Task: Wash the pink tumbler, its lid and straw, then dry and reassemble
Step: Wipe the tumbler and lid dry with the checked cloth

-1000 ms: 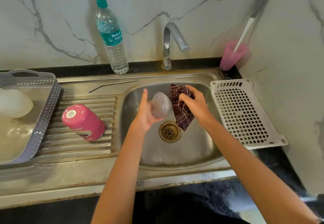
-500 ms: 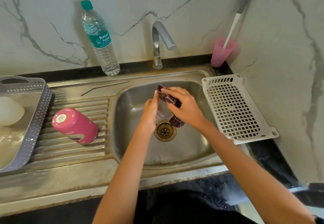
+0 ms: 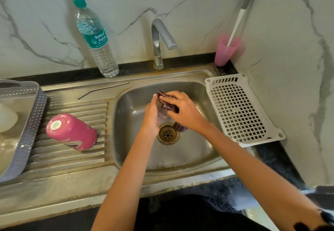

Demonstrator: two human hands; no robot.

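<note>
Over the sink [image 3: 189, 158] at frame centre, the left hand [image 3: 151, 117] clasps the clear lid [image 3: 162, 116] as the right hand [image 3: 183, 110] presses a gripped cloth [image 3: 167, 102] against it; a slick lid could slip into the basin.

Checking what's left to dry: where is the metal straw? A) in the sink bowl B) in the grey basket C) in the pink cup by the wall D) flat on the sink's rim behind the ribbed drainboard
D: the metal straw lies flat on the steel rim, just behind the ribbed drainboard.
</note>
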